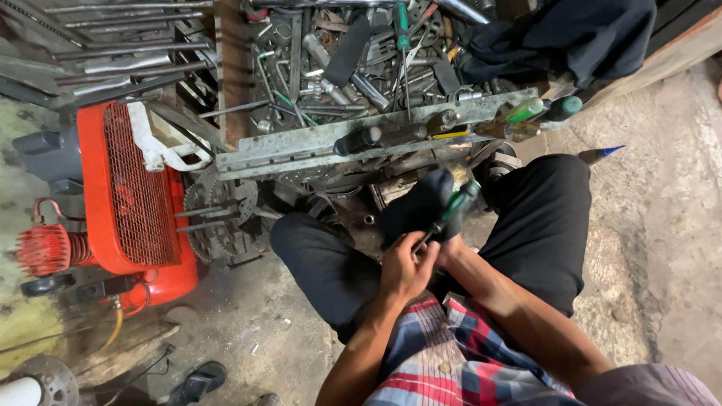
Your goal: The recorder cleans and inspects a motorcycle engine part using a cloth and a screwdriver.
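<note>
A stained concrete floor [662,225] runs under a red air compressor [128,195] and a tool-strewn metal rack [301,146]. The left hand [406,267] closes around a green-handled screwdriver [451,210] above the knees; the right hand [450,244], largely hidden, seemingly grips it too.

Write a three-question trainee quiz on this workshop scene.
1. True or false: the person's left hand grips the metal shaft of the green-handled screwdriver.
2. What stands left of the person's knees? A) the orange mesh-guarded air compressor B) a blue barrel C) a bicycle
3. Fill in: the grey metal rail holds a row of tools with ____ handles pointing right.

Key: 1 true; 2 A; 3 green. The right hand is mostly hidden, near the same tool.
</note>
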